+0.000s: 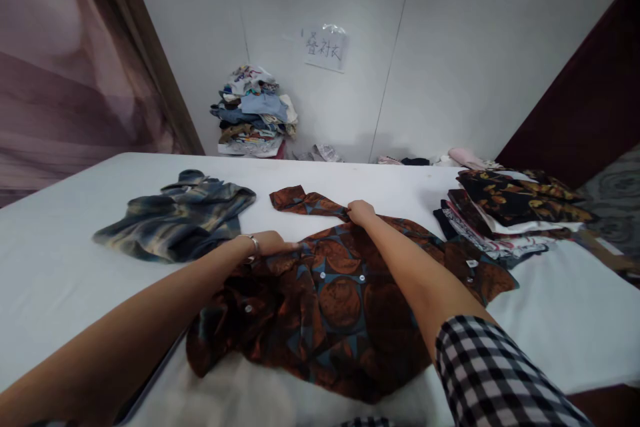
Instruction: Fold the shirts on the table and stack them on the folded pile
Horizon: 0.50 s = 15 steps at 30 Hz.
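A brown and teal patterned shirt (343, 300) with pale buttons lies spread across the white table in front of me. My left hand (274, 243), with a bracelet at the wrist, is closed on the cloth at the shirt's left side, thumb stretched to the right. Farther back, my right hand (361, 212) is closed in a fist on the shirt where one sleeve (310, 203) begins. That sleeve runs left along the table beyond my left hand. The shirt's near edge hangs toward my body.
A crumpled plaid shirt (180, 217) lies to the left on the white table (55, 240). Folded clothes (515, 207) are stacked at the right. Behind the table rises a tall clothes pile (257, 110), near a paper sign (325, 48) on the wall.
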Motion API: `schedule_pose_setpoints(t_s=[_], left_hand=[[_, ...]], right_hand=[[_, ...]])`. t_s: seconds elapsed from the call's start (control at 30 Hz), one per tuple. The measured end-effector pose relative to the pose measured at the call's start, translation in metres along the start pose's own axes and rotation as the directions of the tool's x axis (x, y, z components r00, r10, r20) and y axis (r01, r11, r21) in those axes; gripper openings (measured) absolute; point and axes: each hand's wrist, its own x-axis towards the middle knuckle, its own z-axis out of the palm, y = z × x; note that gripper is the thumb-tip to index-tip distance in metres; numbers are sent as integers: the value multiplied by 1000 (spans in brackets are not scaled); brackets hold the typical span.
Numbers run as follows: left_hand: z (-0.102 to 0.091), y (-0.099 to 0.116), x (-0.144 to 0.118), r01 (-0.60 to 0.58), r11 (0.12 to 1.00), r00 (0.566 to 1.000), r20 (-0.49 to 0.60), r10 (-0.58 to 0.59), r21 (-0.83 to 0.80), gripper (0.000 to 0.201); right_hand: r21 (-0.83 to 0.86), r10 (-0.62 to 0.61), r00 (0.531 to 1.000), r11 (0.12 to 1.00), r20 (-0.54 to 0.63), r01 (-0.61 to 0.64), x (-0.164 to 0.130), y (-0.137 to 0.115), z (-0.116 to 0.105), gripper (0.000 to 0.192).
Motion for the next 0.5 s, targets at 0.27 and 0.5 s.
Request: schedule_pose_setpoints(t_s=[0.27, 0.5], left_hand=[[-6, 12, -7, -52, 990, 998, -38, 57, 130, 24], [-103, -5, 32, 9, 999, 966, -259, 6, 54, 21]], right_hand=[[304, 208, 913, 948, -351, -99, 11, 42, -36, 29], [686, 432, 755, 727, -494, 32, 39, 81, -91, 40]])
